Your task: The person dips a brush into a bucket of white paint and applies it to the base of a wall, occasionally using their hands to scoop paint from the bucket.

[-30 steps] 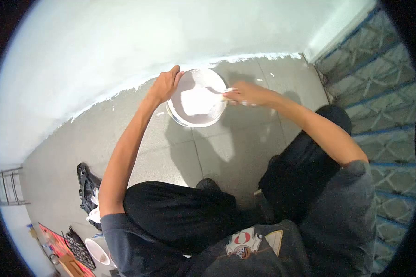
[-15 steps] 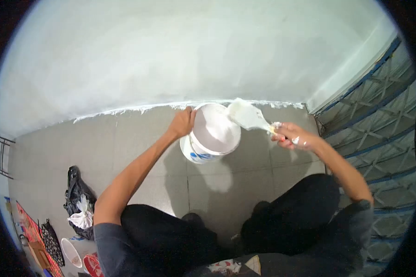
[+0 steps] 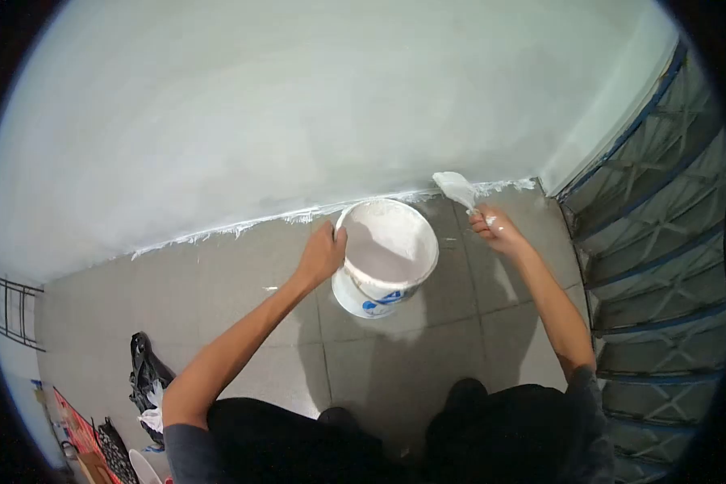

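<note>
The left hand (image 3: 323, 254) is at the near-left side of a round white plastic bucket (image 3: 371, 288) with blue marks, and its fingers are curled closed on the rim; how the thumb lies, I cannot tell well. The left arm reaches forward and inward from the body, almost straight, with the back of the hand turned upward. To the right of these fingers is the open mouth of the bucket, and inside it whitish material is visible. The right hand (image 3: 498, 230) is apart from the bucket, on its right side; its fingers are folded closed around the handle of a flat, white-coated tool (image 3: 455, 188). The right forearm goes forward and slightly inward, and white smears are on this hand. Beyond the right fingers, the wide end of the tool points forward and left, close to the foot of the pale wall (image 3: 339, 105); whether it touches, I cannot tell. Below both hands is the grey tiled floor (image 3: 242, 298).
</note>
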Motion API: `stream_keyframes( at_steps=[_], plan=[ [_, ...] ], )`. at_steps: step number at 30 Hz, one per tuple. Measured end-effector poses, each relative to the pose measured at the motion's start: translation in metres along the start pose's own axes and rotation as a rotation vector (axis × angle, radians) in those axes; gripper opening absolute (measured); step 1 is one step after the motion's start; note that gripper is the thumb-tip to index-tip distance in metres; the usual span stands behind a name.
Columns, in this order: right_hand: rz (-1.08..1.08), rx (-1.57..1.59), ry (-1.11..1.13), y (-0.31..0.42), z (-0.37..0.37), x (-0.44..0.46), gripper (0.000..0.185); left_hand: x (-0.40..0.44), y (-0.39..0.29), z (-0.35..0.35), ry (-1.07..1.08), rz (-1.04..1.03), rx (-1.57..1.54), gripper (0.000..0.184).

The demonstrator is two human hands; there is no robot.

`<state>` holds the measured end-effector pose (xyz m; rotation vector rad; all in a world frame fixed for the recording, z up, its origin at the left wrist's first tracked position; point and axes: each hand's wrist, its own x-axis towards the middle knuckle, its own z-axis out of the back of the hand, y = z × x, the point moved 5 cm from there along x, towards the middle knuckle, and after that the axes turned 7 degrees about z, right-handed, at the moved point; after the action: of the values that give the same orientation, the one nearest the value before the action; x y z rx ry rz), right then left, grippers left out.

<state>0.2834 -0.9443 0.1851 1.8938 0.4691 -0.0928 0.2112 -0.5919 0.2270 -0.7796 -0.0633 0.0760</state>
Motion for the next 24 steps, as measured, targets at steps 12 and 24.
stream_keyframes(
  at_steps=[12,24],
  plan=[
    [-0.016,-0.045,-0.094,-0.064,0.001,0.062,0.020,-0.025,-0.003,0.003,-0.009,0.075,-0.053,0.033],
    [-0.025,-0.124,-0.169,0.006,-0.026,0.061,0.019,-0.029,-0.008,-0.005,0.036,0.047,-0.111,0.032]
  ],
)
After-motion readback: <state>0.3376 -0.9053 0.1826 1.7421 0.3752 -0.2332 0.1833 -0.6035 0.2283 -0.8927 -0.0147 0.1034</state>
